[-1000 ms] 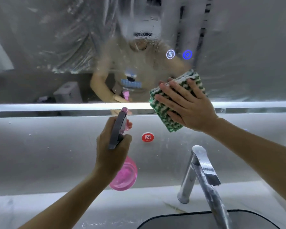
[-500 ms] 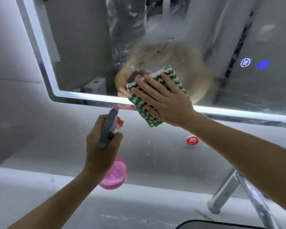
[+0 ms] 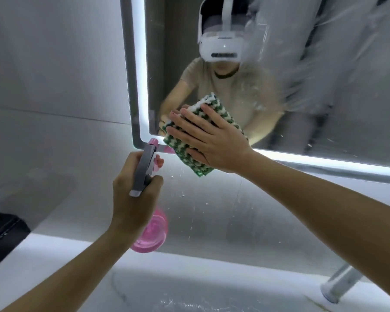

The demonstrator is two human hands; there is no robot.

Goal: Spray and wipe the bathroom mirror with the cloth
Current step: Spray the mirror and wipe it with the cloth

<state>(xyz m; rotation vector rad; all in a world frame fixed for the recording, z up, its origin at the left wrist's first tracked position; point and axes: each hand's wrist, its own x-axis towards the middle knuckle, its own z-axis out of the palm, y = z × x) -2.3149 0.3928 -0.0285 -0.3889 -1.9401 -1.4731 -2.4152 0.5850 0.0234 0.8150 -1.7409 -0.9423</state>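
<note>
The lit-edged bathroom mirror point(image 3: 324, 91) fills the upper right, streaked with wet smears on its right part. My right hand point(image 3: 208, 140) presses a folded green-and-white cloth point(image 3: 180, 146) flat against the mirror's lower left corner, fingers straight and spread over it. My left hand point(image 3: 133, 199) grips a pink spray bottle point(image 3: 152, 235) by its grey trigger head, held upright just below and left of the cloth, nozzle toward the mirror's corner. The bottle's neck is hidden by my fingers.
A chrome faucet point(image 3: 340, 284) rises at the lower right over the white counter point(image 3: 54, 266). Droplets speckle the grey wall under the mirror. A dark object point(image 3: 0, 230) sits at the left edge. The mirror reflects a person wearing a headset.
My right hand has slid the cloth leftward along the mirror's bottom edge to its lower left corner. My left hand with the bottle followed to the left.
</note>
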